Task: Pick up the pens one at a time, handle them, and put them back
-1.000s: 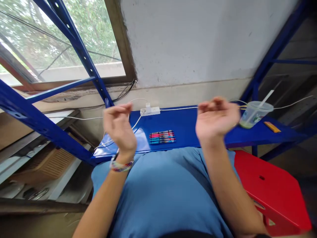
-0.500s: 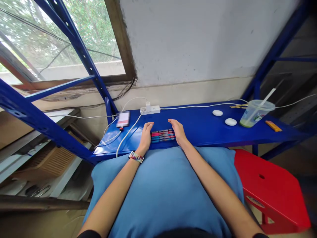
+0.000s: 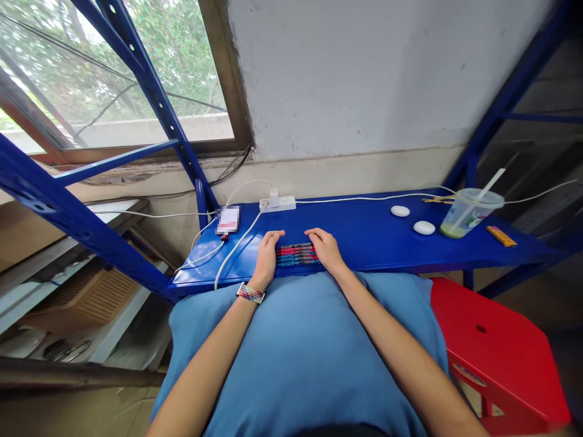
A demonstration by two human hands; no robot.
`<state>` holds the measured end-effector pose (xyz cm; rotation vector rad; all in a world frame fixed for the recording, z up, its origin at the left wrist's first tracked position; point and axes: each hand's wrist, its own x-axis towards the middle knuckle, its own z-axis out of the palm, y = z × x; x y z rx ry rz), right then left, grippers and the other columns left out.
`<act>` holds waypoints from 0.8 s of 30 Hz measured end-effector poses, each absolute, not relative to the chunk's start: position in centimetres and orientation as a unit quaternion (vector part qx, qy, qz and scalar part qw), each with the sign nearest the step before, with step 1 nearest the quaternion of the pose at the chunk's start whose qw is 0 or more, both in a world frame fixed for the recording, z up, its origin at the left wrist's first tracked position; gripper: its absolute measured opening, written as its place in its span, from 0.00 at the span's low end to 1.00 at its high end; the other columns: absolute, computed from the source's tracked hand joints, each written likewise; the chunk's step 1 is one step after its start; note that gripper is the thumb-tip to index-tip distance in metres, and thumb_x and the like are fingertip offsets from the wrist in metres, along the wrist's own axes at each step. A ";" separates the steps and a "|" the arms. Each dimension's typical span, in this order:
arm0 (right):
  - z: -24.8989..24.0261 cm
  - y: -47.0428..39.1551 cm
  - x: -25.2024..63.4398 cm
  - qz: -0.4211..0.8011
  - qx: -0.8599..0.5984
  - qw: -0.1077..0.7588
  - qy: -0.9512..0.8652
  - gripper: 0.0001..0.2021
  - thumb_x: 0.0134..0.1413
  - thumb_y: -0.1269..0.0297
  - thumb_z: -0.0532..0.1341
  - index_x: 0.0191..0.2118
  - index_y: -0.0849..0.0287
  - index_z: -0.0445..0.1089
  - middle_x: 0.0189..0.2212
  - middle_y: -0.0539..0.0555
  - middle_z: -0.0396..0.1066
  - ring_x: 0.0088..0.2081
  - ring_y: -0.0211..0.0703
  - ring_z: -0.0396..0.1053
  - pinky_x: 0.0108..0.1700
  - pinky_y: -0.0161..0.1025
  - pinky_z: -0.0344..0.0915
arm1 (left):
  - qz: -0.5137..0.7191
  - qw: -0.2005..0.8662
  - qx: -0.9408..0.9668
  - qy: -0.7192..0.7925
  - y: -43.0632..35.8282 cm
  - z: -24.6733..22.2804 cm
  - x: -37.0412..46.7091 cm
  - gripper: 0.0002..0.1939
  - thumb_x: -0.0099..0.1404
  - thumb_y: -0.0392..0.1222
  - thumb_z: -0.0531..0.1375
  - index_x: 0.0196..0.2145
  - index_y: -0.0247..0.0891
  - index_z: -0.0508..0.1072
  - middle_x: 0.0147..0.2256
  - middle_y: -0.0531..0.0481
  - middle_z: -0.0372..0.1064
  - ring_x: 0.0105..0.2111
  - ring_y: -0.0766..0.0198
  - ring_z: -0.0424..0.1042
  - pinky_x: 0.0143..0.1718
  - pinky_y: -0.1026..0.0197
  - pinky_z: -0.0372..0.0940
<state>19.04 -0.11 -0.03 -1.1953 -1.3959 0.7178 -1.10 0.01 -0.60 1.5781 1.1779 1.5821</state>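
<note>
Pink, red and blue pens (image 3: 295, 255) lie side by side in a tight row near the front edge of the blue shelf (image 3: 364, 233). The left hand (image 3: 267, 255) and right hand (image 3: 324, 250) rest open at either end, touching the row, gripping nothing. The pens look light, stiff and smooth, likely to roll apart; pressing both ends together seems the surest hold. A lidded cup (image 3: 469, 212) stands toward the right edge.

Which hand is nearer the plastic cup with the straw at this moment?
Right. The right hand rests at the right end of the pens, with bare shelf between it and the cup. The left hand sits at the pens' far end, farther from it.
</note>
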 end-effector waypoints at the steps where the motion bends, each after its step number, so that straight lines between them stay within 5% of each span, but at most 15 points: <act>1: -0.1 -0.1 19.3 0.294 -0.510 0.560 -0.583 0.16 0.61 0.55 0.57 0.40 0.53 0.82 0.46 0.56 0.84 0.52 0.56 0.78 0.61 0.52 0.70 | 0.594 0.302 0.591 0.453 -0.1 -0.4 -1.2 0.14 0.72 0.49 0.57 0.41 0.42 0.80 0.50 0.44 0.82 0.57 0.49 0.77 0.65 0.43 0.65; 15: -0.8 0.3 19.4 0.337 -0.487 0.546 -0.593 0.17 0.61 0.68 0.56 0.42 0.51 0.84 0.56 0.53 0.83 0.64 0.53 0.76 0.71 0.53 0.64 | 0.563 0.432 0.569 0.415 -0.6 -0.4 -0.6 0.14 0.69 0.47 0.57 0.45 0.42 0.81 0.57 0.44 0.80 0.64 0.50 0.73 0.71 0.44 0.62; 24: -0.5 -1.1 19.5 0.239 -0.487 0.535 -0.647 0.12 0.63 0.67 0.60 0.41 0.51 0.82 0.54 0.55 0.83 0.67 0.59 0.71 0.72 0.61 0.62 | 0.555 0.335 0.615 0.450 -1.7 -0.1 -0.8 0.11 0.71 0.44 0.57 0.44 0.43 0.78 0.55 0.44 0.79 0.63 0.50 0.73 0.70 0.43 0.60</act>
